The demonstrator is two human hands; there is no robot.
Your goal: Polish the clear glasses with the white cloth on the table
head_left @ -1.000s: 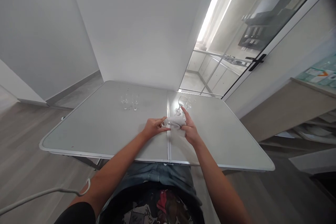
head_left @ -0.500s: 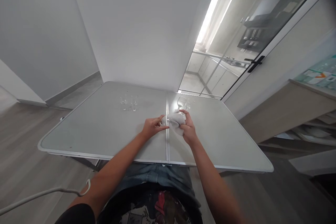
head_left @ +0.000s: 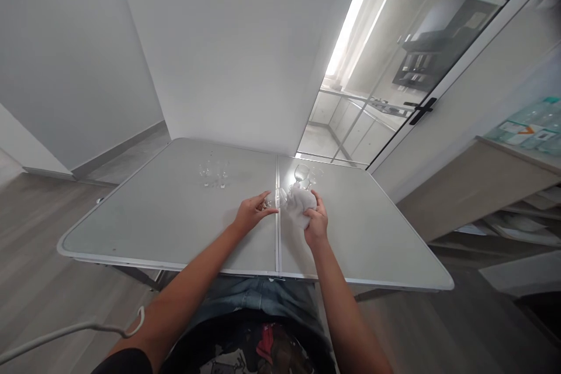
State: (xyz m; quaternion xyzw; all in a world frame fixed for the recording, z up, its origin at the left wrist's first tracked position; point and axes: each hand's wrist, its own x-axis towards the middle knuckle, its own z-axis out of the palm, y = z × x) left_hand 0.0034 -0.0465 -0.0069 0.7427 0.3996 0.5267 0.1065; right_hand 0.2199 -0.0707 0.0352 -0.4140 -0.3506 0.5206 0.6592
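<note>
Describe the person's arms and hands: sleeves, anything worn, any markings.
Both forearms are bare. The left hand and right hand show no gloves, rings or watch. A black sleeve covers the left upper arm. No markings visible.

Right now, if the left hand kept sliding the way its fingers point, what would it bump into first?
Probably the white cloth bunched in the right hand. The left hand already pinches a small glass pointing that way, though depth is unclear.
</note>
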